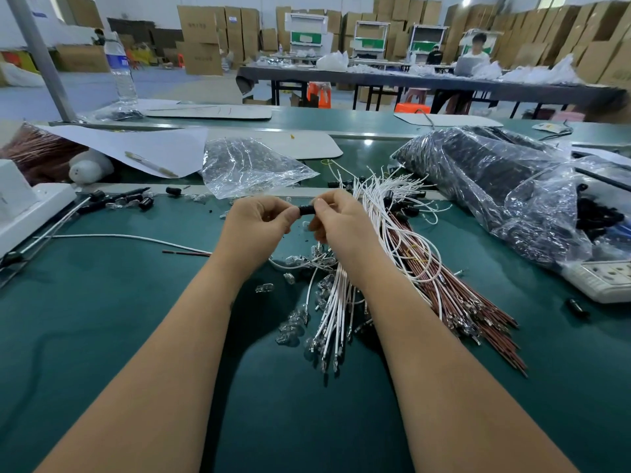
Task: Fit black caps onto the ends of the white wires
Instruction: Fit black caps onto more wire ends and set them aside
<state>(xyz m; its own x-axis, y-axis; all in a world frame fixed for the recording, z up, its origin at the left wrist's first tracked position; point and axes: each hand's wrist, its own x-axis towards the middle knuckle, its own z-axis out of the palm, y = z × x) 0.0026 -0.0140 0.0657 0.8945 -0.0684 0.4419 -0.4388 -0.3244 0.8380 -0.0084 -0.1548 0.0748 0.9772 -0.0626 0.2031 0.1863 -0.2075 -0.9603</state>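
Pinched between both hands, my left hand (254, 221) at nine o'clock and right hand (336, 216) at three, the black cap (306, 210) lies crosswise, with the white wires (386, 213) nearer my right, fanned toward two o'clock.

There is only one view, taken from a camera on the worker's head, looking forward and down across the green counter (102, 336). It sits close: both forearms run up from the bottom edge, and the hands (300, 220) meet just above the middle of the picture. The wide lens bends the counter's far edge and takes in the hall beyond, with a long table (409, 81) at 12 to 1 o'clock and stacked cardboard boxes (201, 39) along the top from 11 to 2 o'clock.
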